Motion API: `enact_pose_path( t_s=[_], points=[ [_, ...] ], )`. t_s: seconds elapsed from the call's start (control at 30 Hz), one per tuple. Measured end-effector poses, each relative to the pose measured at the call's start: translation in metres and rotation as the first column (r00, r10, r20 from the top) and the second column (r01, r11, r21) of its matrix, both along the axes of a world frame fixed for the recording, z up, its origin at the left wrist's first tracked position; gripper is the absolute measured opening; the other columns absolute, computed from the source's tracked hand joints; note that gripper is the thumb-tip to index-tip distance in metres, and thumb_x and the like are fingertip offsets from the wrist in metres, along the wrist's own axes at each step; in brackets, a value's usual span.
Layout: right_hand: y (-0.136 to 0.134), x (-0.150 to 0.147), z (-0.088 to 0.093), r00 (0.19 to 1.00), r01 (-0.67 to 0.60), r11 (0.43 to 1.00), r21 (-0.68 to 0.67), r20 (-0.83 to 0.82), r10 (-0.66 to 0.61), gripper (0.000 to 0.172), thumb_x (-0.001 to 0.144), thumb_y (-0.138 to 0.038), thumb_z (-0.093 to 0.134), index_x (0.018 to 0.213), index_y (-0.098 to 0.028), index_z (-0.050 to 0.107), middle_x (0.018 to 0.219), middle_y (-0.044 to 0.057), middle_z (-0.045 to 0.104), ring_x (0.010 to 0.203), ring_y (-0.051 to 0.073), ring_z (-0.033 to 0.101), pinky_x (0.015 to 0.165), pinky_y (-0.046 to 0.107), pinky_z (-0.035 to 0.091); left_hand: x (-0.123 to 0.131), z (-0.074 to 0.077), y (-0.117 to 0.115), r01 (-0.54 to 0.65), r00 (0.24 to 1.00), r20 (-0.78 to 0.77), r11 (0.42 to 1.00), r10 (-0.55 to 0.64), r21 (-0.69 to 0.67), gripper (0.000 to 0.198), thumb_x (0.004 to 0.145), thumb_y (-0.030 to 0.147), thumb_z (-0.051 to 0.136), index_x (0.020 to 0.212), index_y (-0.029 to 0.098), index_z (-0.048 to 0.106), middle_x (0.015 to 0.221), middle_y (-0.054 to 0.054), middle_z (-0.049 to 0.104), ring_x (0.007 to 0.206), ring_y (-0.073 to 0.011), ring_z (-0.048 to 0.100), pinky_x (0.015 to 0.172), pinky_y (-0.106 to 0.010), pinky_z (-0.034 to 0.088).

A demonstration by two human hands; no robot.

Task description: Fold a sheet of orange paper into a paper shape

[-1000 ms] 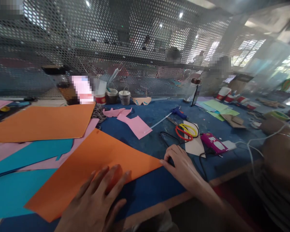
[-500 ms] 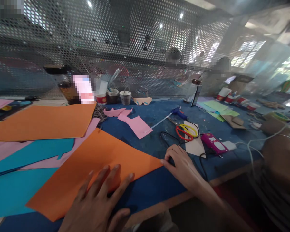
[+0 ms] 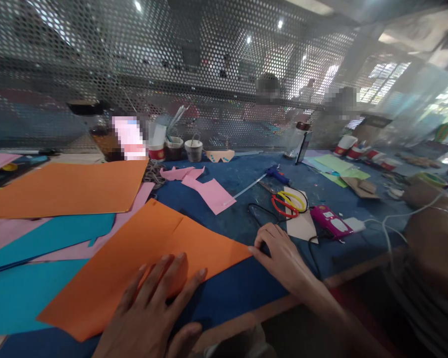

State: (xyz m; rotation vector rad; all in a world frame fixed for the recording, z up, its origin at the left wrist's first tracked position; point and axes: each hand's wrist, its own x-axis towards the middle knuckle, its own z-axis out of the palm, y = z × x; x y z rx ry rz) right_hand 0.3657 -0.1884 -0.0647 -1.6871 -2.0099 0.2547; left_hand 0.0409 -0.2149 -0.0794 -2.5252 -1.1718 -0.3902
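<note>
A sheet of orange paper (image 3: 134, 243) lies at a slant in front of me, its right end narrowing to a point. My left hand (image 3: 153, 298) rests flat on its lower part with the fingers spread. At the pointed corner, my right hand (image 3: 278, 253) pinches the paper between thumb and fingers. A slight ridge runs across the sheet's upper half. Just beyond my right hand are scissors (image 3: 289, 205) with red and yellow handles, lying partly on a pale card (image 3: 302, 226).
More orange paper (image 3: 67, 189), blue paper (image 3: 26, 298) and pink sheets lie at the left. Pink scraps (image 3: 211, 194), a blue glue gun (image 3: 277, 174) and a magenta device (image 3: 330, 221) with cables are beyond. Cups (image 3: 193, 150) line the mesh. Another person's arm (image 3: 429, 233) is at the right.
A ridge has appeared in the upper half of the orange paper, and its lower left corner has shifted slightly left. Both hands are nearly where they were.
</note>
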Motion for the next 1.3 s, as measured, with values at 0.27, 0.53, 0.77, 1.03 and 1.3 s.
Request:
enact_pose_path(
  t_s=[0.27, 0.53, 0.77, 1.03, 1.3],
  points=[
    [-0.001, -0.002, 0.003, 1.000, 0.015, 1.000, -0.007, 0.007, -0.015, 0.020, 0.095, -0.015, 0.071, 0.085, -0.023, 0.056, 0.097, 0.001, 0.062, 0.092, 0.021, 0.060, 0.085, 0.037, 0.047, -0.004, -0.004, 0.001, 0.020, 1.000, -0.005, 0.999, -0.020, 0.028, 0.072, 0.095, 0.070, 0.056, 0.160, 0.040, 0.047, 0.164, -0.009, 0.049, 0.145, -0.0380, 0.047, 0.120, -0.054, 0.026],
    [-0.001, -0.001, 0.003, 1.000, -0.010, 1.000, -0.003, -0.014, 0.010, 0.022, 0.096, -0.015, 0.072, 0.085, -0.023, 0.054, 0.097, 0.001, 0.061, 0.093, 0.021, 0.059, 0.085, 0.037, 0.046, 0.000, -0.002, 0.001, 0.061, 0.998, 0.009, 0.998, -0.062, 0.016, 0.078, 0.096, 0.071, 0.055, 0.163, 0.033, 0.043, 0.168, -0.005, 0.046, 0.150, -0.0346, 0.044, 0.129, -0.051, 0.016],
    [-0.002, -0.002, 0.005, 0.999, 0.007, 1.000, -0.022, -0.031, -0.008, 0.020, 0.097, -0.014, 0.069, 0.088, -0.023, 0.054, 0.098, 0.001, 0.060, 0.094, 0.022, 0.059, 0.086, 0.038, 0.046, 0.000, -0.004, 0.007, 0.171, 0.985, -0.016, 0.983, -0.170, 0.061, 0.085, 0.094, 0.078, 0.054, 0.159, 0.024, 0.050, 0.159, -0.006, 0.058, 0.148, -0.0315, 0.045, 0.132, -0.048, 0.005],
    [-0.001, -0.003, 0.001, 0.999, 0.025, 0.999, -0.028, -0.029, -0.026, 0.016, 0.097, -0.012, 0.068, 0.099, -0.023, 0.058, 0.107, 0.004, 0.063, 0.103, 0.025, 0.061, 0.093, 0.045, 0.047, 0.001, -0.005, 0.007, 0.167, 0.986, -0.028, 0.985, -0.166, 0.037, 0.080, 0.093, 0.077, 0.055, 0.159, 0.030, 0.050, 0.156, -0.008, 0.061, 0.141, -0.0371, 0.052, 0.129, -0.057, 0.007],
    [-0.006, -0.003, 0.000, 0.992, 0.085, 0.965, 0.248, -0.107, -0.059, 0.014, 0.101, -0.010, 0.055, 0.103, -0.023, 0.061, 0.105, 0.006, 0.067, 0.100, 0.023, 0.065, 0.091, 0.041, 0.052, 0.002, -0.013, 0.006, 0.153, 0.988, 0.003, 0.988, -0.154, 0.025, 0.078, 0.093, 0.075, 0.057, 0.158, 0.032, 0.050, 0.158, -0.008, 0.059, 0.144, -0.0370, 0.050, 0.130, -0.058, 0.009]
  ],
)
